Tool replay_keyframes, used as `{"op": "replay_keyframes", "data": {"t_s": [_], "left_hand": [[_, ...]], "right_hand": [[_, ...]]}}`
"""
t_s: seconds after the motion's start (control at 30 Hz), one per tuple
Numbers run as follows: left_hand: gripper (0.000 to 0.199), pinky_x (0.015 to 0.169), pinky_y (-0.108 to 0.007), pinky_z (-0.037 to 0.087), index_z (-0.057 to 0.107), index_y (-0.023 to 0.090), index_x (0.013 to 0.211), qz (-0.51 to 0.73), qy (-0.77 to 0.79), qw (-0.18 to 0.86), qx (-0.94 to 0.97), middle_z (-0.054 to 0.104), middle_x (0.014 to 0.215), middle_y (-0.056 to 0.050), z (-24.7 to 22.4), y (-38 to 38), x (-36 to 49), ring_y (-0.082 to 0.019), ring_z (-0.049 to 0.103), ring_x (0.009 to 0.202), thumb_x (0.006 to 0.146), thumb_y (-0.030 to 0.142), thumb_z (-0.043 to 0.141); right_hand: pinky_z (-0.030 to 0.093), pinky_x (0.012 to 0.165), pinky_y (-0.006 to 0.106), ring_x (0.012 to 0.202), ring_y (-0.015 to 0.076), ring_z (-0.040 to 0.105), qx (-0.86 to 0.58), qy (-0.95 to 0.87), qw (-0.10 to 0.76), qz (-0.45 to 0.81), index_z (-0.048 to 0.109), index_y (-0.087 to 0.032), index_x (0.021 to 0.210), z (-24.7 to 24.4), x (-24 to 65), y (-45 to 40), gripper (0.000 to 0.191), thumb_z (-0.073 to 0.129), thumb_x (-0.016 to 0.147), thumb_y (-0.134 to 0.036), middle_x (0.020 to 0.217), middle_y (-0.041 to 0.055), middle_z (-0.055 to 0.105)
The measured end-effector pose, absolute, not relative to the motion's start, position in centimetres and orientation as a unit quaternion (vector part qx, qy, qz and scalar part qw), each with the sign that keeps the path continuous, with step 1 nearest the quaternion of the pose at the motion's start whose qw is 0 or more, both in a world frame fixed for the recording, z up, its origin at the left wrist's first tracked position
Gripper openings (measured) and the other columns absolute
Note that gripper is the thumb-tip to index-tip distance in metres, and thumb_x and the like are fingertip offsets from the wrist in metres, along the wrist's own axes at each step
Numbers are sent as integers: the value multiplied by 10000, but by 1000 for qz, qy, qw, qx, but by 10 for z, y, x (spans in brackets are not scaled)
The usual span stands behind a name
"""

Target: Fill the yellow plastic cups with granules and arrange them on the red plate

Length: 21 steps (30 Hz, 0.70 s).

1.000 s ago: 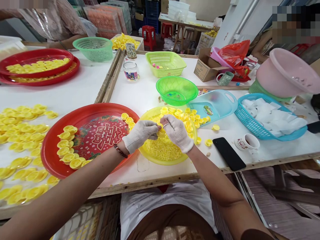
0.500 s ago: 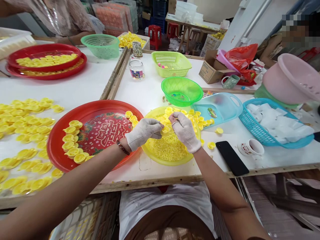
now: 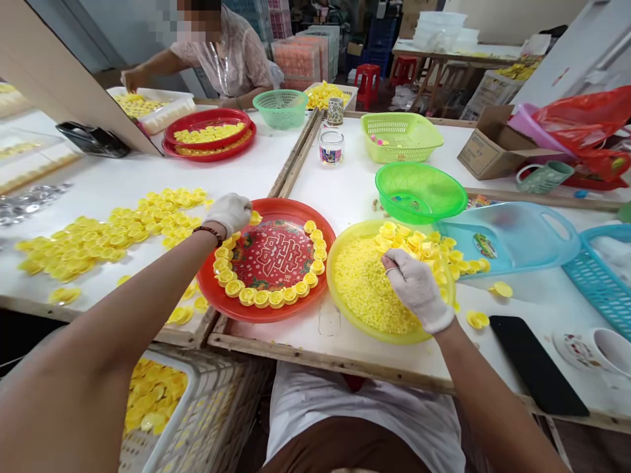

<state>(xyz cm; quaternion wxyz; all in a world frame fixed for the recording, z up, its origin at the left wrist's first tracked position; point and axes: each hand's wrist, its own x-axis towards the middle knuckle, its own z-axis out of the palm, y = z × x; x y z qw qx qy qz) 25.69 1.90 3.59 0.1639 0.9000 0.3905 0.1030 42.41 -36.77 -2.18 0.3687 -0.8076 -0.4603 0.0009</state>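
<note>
My left hand, in a white fingerless-tipped glove, is over the upper left rim of a round red tray. Its fingers are closed on a small yellow plastic cup at the tray's edge. Similar round yellow pieces line the tray's inner rim, around its printed red centre. Over a yellow bowl my right hand is closed, gloved likewise; whatever its fingers hold is hidden. Tiny yellow beads fill the bowl, and yellow cups are heaped at its far right side.
Many yellow pieces spread over the left table. Behind the bowl are a green basin and a blue plastic tray. A phone and a white mug stand right. Opposite, a co-worker reaches into a white container.
My left hand has moved left from the bowl to the red tray with a yellow cup. My right hand stays over the bowl. The view has turned left.
</note>
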Motion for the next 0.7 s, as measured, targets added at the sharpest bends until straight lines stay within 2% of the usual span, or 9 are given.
{"op": "replay_keyframes", "data": {"t_s": [0.1, 0.2, 0.27, 0.33, 0.4, 0.5, 0.57, 0.63, 0.7], "left_hand": [[209, 849, -232, 377, 552, 121, 600, 84, 419, 130, 895, 366, 556, 20, 23, 36, 243, -159, 533, 839, 802, 162, 586], [322, 794, -261, 404, 513, 157, 580, 77, 439, 111, 888, 324, 514, 8, 13, 45, 235, -200, 551, 809, 766, 372, 663], [371, 750, -284, 418, 504, 191, 608, 111, 439, 114, 884, 327, 507, -2, 12, 45, 236, -233, 563, 803, 723, 502, 670], [355, 734, -304, 420, 523, 210, 655, 151, 412, 118, 891, 379, 537, -14, 15, 32, 248, -249, 563, 800, 723, 532, 655], [277, 732, -304, 406, 572, 199, 697, 158, 348, 123, 916, 475, 607, -27, 21, 4, 269, -227, 549, 764, 787, 459, 607], [259, 690, -280, 376, 658, 163, 756, 130, 221, 173, 951, 616, 722, -46, 28, -63, 319, -169, 527, 693, 874, 328, 496], [287, 676, -277, 384, 691, 172, 774, 117, 174, 203, 956, 662, 754, -59, 27, -107, 358, -164, 543, 695, 885, 347, 492], [336, 664, -287, 390, 707, 166, 771, 109, 157, 249, 949, 676, 757, -80, 24, -143, 396, -178, 562, 704, 891, 401, 499], [329, 645, -294, 393, 715, 150, 774, 92, 167, 286, 939, 669, 733, -85, 19, -164, 426, -189, 568, 690, 853, 428, 558]], "right_hand": [[396, 660, 323, 684, 196, 549, -821, -477, 314, -24, 598, -218, 884, -24, 422, -367, 265, 401, 1005, -346, 763, 47, 620], [431, 787, 350, 865, 236, 585, -812, -535, 227, -50, 633, -193, 955, -23, 416, -367, 241, 433, 996, -322, 934, 100, 657], [424, 845, 377, 944, 262, 571, -807, -565, 162, -57, 642, -175, 1011, -22, 408, -366, 270, 482, 982, -391, 1008, 123, 647], [416, 838, 393, 954, 278, 561, -812, -569, 114, -57, 638, -159, 1037, -23, 402, -364, 351, 491, 972, -471, 1023, 139, 642], [410, 801, 387, 929, 276, 564, -818, -566, 94, -50, 633, -148, 1010, -26, 397, -362, 381, 457, 987, -485, 993, 141, 647], [384, 697, 350, 823, 239, 573, -826, -554, 107, -21, 629, -161, 933, -31, 395, -359, 350, 430, 1010, -438, 912, 121, 664], [338, 622, 325, 723, 202, 552, -833, -533, 145, 7, 616, -183, 866, -34, 397, -358, 316, 445, 1008, -408, 832, 90, 658], [298, 583, 306, 634, 165, 495, -831, -509, 221, 37, 568, -204, 759, -34, 400, -356, 307, 481, 991, -385, 726, 46, 611], [287, 567, 288, 583, 137, 432, -809, -472, 342, 78, 486, -214, 665, -31, 404, -355, 353, 515, 968, -392, 636, 2, 524]]}}
